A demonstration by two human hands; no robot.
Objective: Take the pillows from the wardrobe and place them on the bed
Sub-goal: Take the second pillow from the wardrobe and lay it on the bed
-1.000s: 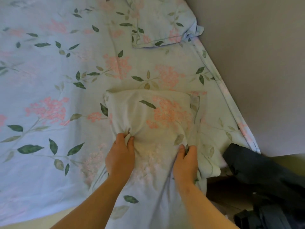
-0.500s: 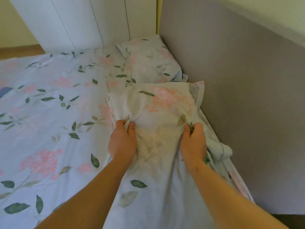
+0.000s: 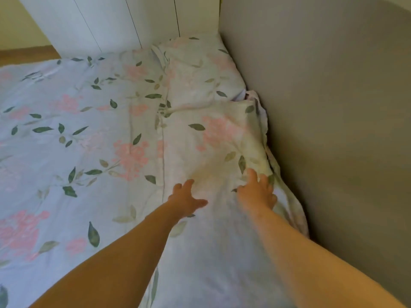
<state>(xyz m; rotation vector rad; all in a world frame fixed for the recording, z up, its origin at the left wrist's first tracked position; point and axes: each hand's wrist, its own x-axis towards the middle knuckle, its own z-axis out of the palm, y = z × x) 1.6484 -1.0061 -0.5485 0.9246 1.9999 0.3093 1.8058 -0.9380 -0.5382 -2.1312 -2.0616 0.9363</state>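
Two pillows lie at the right of the frame against the grey headboard [image 3: 333, 107]: the far pillow [image 3: 200, 70] at upper centre, the near pillow [image 3: 213, 138] just below, touching it. Your left hand [image 3: 185, 200] is spread and empty beside the near pillow's lower edge; your right hand [image 3: 258, 192] is spread too, though blur hides whether its fingertips touch the cover. The placing looks nearly done. The floral bed [image 3: 66, 141] fills the left; white wardrobe [image 3: 111, 18] panels stand along the top.

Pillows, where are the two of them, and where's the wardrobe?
Near pillow [image 3: 213, 138]: head view, middle of its flowered top.
Far pillow [image 3: 200, 74]: head view, middle of its top.
Wardrobe [image 3: 106, 21]: head view, white door panel.
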